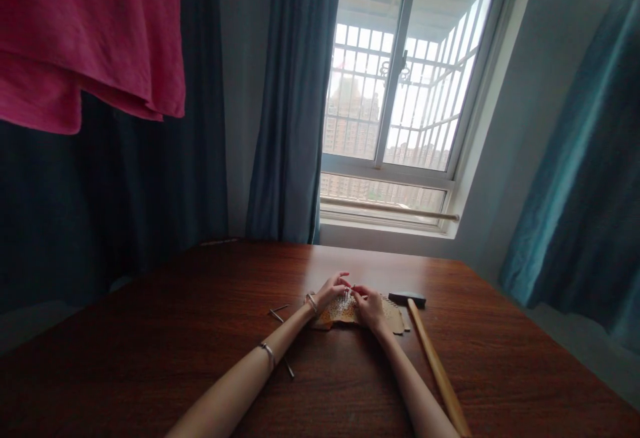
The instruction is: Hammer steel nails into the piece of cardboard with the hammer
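Observation:
My left hand (334,290) and my right hand (369,306) meet over a tan, uneven-edged piece (336,316) dotted with many dark holes, perhaps leather. The thumb and fingers of my right hand are pinched together on something small and thin. My left hand's fingers close against the same spot, with one finger stretched out above. Just below the fingertips show a few thin, prong-like dark shapes, too small to name. The piece lies on the table, partly hidden under both hands.
Right of the hands lies a hammer with a dark head (407,299) and a long wooden handle (436,365). Thin metal rods (290,368) lie on the wooden table (200,331), partly behind my left forearm. Blue curtains (295,105) and a window stand behind; a pink cloth (100,38) hangs upper left.

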The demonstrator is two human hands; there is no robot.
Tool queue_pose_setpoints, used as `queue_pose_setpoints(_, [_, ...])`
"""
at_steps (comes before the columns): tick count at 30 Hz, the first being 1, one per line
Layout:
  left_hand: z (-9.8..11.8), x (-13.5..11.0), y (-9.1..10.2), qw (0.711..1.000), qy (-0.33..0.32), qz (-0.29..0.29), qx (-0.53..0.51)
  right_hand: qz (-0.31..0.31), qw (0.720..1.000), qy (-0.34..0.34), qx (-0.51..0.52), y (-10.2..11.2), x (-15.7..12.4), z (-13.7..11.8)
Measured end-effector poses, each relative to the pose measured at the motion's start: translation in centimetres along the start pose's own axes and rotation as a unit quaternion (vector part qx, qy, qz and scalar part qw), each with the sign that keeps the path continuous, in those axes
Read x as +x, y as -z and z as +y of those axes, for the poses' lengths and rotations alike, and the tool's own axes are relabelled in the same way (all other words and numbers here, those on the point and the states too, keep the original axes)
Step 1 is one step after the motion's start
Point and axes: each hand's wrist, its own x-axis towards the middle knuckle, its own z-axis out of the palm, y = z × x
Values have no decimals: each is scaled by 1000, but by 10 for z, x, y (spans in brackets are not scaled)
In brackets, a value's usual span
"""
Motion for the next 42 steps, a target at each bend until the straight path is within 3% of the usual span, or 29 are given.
queue_pose_setpoints(32, [-4, -7, -3, 985, -41, 12, 167, -9, 999, 20, -44, -2, -5, 0])
queue_pose_setpoints(42, [5, -11, -10, 973, -57, 34, 219, -9, 998, 23, -62, -5, -4, 13])
